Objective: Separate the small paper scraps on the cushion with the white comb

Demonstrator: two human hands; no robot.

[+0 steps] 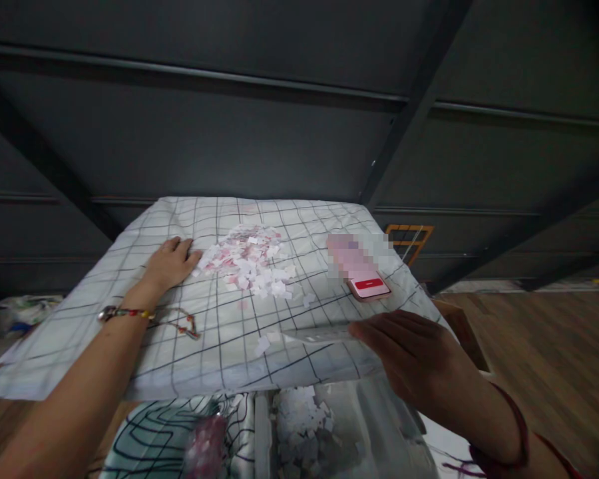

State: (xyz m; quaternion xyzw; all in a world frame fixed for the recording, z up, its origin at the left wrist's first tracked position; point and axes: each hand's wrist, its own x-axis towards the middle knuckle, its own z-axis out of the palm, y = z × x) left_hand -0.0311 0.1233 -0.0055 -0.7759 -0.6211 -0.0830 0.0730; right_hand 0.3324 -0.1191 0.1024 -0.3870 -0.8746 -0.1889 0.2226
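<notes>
My left hand (172,264) lies palm down on the checked tablecloth (180,359), its fingers a little bent and apart, holding nothing. Just right of its thumb spreads a pile of small white and pink paper pieces (252,259). In my right hand (422,362), near the table's front right, the fingers are closed on one end of a thin, see-through plastic bag (319,334). The bag stretches left, low over the cloth. At its far end lies a loose paper piece (263,344). A beaded bracelet (130,313) hangs from my left wrist onto the cloth.
A lit phone (372,286) lies right of the pile, partly blurred out. Below the table's front edge stands a clear plastic bin (379,426) holding more white paper pieces (304,416). Left of it is a patterned cloth (150,432) with a pink packet. A dark panelled wall (239,133) rises behind.
</notes>
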